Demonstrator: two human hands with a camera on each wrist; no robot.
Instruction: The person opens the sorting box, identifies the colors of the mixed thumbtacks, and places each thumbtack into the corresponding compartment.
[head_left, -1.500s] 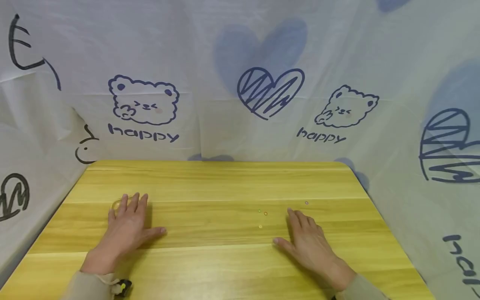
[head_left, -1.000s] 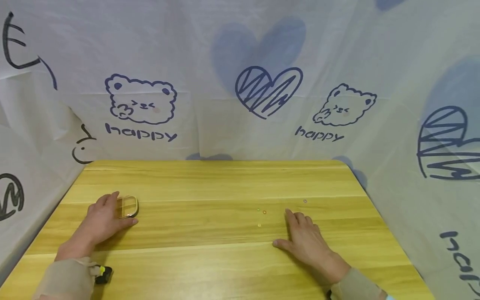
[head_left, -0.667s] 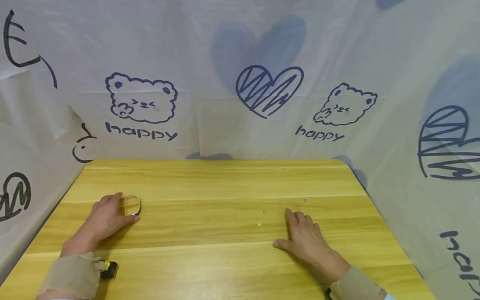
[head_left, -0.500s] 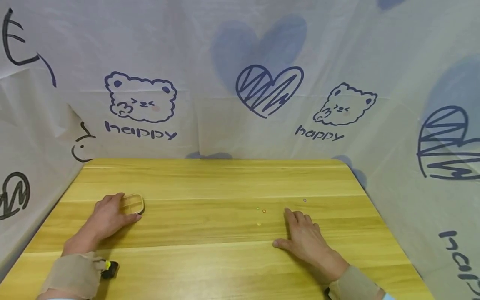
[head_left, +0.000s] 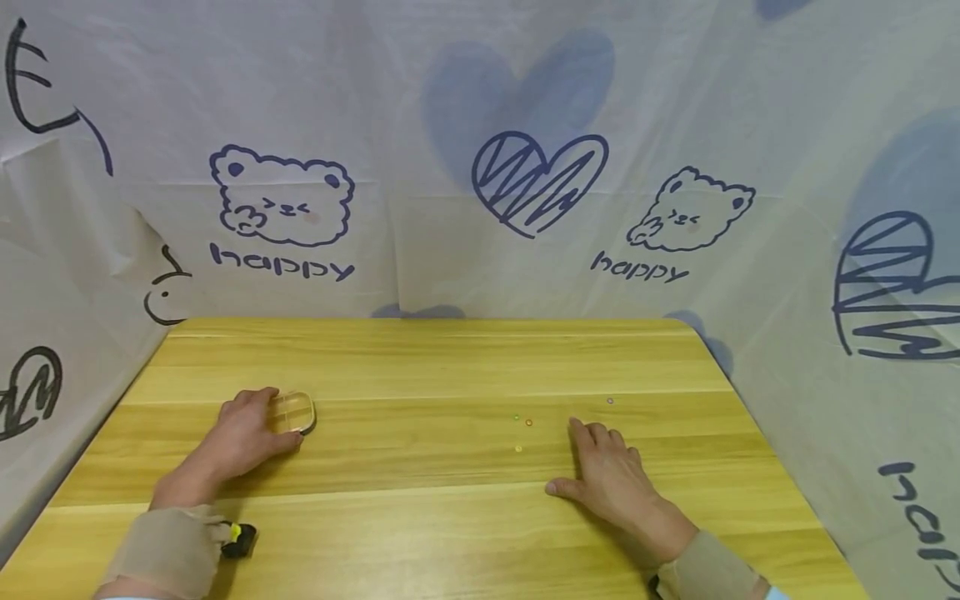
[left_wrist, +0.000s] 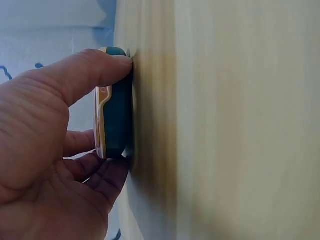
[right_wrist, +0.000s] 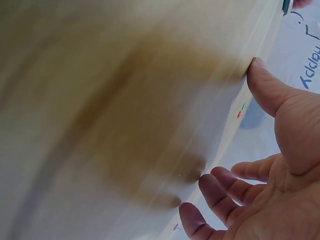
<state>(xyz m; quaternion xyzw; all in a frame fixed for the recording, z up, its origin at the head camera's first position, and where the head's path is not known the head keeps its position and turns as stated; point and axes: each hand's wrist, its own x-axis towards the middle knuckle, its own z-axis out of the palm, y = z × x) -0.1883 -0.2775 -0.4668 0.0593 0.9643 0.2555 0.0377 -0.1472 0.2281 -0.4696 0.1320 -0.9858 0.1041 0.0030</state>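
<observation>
My left hand grips a small compartment box at the left of the table, thumb on the near side and fingers on the far side. The box has a clear top with a pale rim and inner dividers; its dark green side shows in the left wrist view. My right hand rests on the table with fingers spread and holds nothing. Near its fingertips lie several tiny coloured pieces: a green one, an orange one, a yellow one and a pinkish-purple one.
The wooden table has a light, striped grain. White cloth with printed bears and hearts hangs behind it and along both sides. A black and yellow item is fixed at my left wrist.
My left hand first lay flat over the box, then moved left and took hold of its side. Hand and box have since slid right. The right hand and tiny pieces stay put.
</observation>
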